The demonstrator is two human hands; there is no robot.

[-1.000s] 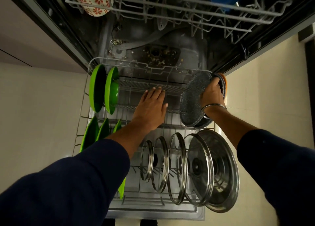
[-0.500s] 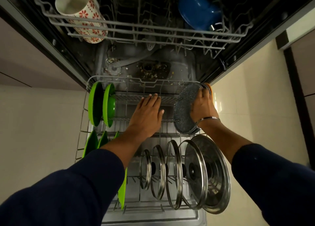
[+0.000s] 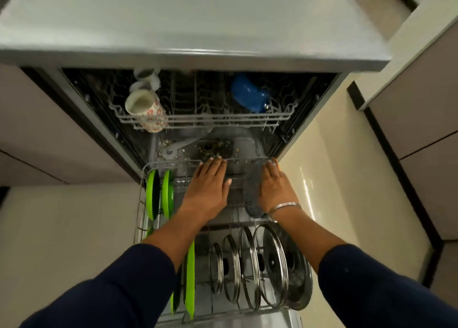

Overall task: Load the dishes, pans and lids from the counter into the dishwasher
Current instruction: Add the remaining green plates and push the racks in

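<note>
The dishwasher's lower rack [image 3: 173,164] is pulled out below me. My left hand [image 3: 208,186] lies flat on the rack wires, its straight fingertips at the far rim. My right hand [image 3: 275,186] holds a grey speckled pan [image 3: 250,199] that stands on edge at the rack's right side, with the fingers over its top edge. Two green plates [image 3: 152,194] stand upright at the left. More green plates [image 3: 190,278] stand near me. Several metal-rimmed glass lids [image 3: 275,265] stand in a row at the near right.
The upper rack [image 3: 198,121] sits inside the dishwasher with a floral mug [image 3: 146,109] and a blue bowl [image 3: 250,95]. Food scraps lie on the tub floor [image 3: 213,147]. The pale countertop [image 3: 198,18] overhangs the opening. Cabinets stand on both sides.
Both hands have moved along the rack toward its far rim. The pan now stands more edge-on under my right hand. My view has pulled back and now takes in the countertop.
</note>
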